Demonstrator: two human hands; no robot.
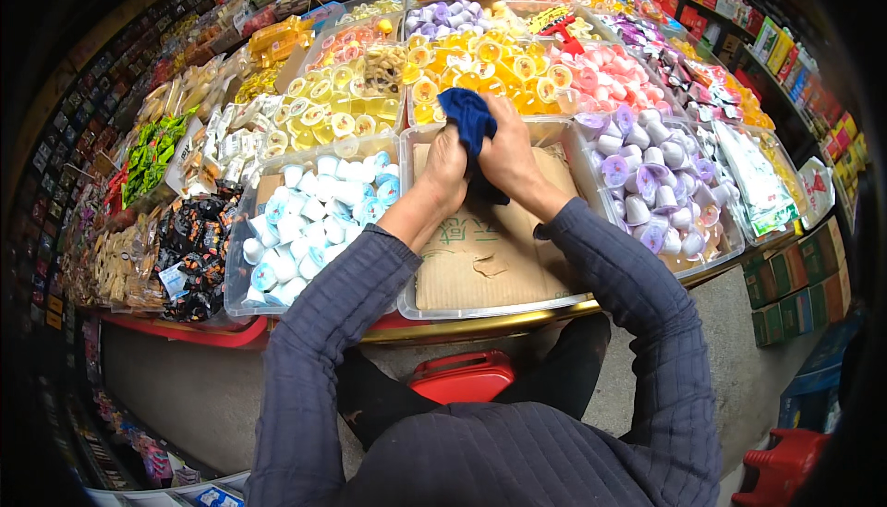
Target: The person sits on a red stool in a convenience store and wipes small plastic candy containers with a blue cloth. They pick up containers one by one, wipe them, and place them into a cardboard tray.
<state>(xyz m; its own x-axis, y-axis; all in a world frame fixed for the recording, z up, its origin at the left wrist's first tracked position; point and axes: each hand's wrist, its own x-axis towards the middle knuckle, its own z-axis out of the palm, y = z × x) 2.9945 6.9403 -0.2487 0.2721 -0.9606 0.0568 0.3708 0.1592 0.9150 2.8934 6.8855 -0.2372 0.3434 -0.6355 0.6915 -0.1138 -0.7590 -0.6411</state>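
My left hand (pixel 447 164) and my right hand (pixel 509 147) both grip a dark blue cloth (pixel 466 113), bunched between them. They are raised over a clear plastic bin (pixel 495 309) at the front of the display. Inside that bin a flat piece of brown cardboard (pixel 492 258) with green print covers the bottom. One end of the cloth hangs below my hands, partly hidden by them. Just beyond my hands lie yellow jelly cups (pixel 485 64) in another bin.
White and blue jelly cups (pixel 312 216) fill the bin on the left; purple and white cups (pixel 658 174) fill the one on the right. Black-wrapped sweets (pixel 197 251) lie farther left. A red plastic stool (pixel 463 375) stands between my legs. Stacked cartons (pixel 797 282) sit at right.
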